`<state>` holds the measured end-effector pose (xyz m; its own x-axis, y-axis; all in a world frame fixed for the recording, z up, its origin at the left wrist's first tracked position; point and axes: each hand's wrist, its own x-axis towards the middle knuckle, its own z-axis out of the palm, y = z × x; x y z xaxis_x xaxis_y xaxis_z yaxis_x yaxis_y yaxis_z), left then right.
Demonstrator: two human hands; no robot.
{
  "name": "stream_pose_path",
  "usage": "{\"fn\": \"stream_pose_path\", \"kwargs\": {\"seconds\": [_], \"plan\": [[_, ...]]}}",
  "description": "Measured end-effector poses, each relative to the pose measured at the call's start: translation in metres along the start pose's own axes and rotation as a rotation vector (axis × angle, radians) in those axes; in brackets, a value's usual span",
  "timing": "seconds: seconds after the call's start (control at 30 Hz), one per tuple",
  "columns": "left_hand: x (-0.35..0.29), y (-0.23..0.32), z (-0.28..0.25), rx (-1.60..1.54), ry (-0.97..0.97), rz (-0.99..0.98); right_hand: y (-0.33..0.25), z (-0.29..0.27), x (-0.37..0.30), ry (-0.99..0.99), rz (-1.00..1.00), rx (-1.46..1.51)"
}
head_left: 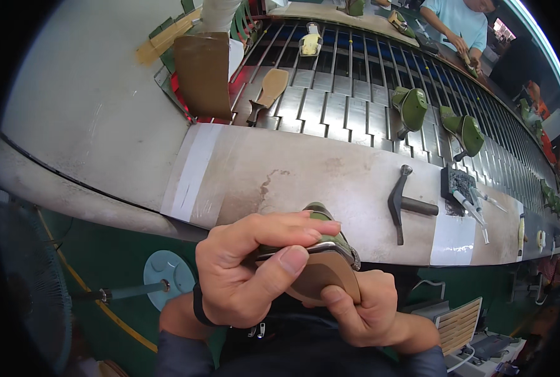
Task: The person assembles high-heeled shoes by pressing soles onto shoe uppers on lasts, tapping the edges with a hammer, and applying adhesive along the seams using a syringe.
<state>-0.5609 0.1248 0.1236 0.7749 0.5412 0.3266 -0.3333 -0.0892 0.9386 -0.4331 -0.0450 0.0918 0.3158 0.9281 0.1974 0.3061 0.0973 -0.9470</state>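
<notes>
Right hand (pixel 365 309): grasping the green shoe (pixel 324 275), thumb pressed on its tan sole
Left hand (pixel 248 267): clasping the shoe's other side, fingers across the upper
Shoe position: tilted, held up by the near edge of the counter (pixel 336 176)
Hammer (pixel 397 204): on the counter, handle pointing right
Dark block (pixel 456 181): near the counter's far edge, white tubes (pixel 468 206) beside it
Conveyor (pixel 346 113): past that far edge, carrying more shoes (pixel 412 110)
Co-worker (pixel 461 31): beyond the conveyor's far edge

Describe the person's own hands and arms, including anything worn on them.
The left hand and right hand are ungloved, no rings showing. A black band circles the left wrist; none shows on the right. Dark bluish-grey sleeves stop short of both wrists.
</notes>
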Motion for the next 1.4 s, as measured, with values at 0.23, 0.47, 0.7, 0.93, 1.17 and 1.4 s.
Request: {"fn": "stream_pose_path", "kwargs": {"seconds": [0.23, 0.47, 0.7, 0.93, 1.17, 1.4], "plan": [[-0.009, 0.007, -0.004, 0.211, 0.144, 0.016, -0.013, 0.02, 0.014, 0.003, -0.129, -0.126], [-0.01, -0.003, -0.012, 0.492, 0.181, 0.146, -0.011, 0.025, 0.02, 0.03, -0.138, -0.16], [-0.014, -0.016, -0.026, 0.548, 0.343, 0.247, -0.004, 0.018, 0.031, -0.04, -0.082, -0.056], [-0.012, -0.011, -0.029, 0.819, 0.22, 0.366, -0.003, 0.024, 0.032, 0.02, -0.119, -0.146], [-0.012, -0.015, -0.037, 0.636, 0.468, 0.164, 0.003, 0.031, 0.028, 0.022, -0.167, -0.256], [-0.004, -0.032, -0.062, 0.555, 0.565, 0.106, 0.024, 0.036, 0.036, 0.045, -0.159, -0.275]]}}
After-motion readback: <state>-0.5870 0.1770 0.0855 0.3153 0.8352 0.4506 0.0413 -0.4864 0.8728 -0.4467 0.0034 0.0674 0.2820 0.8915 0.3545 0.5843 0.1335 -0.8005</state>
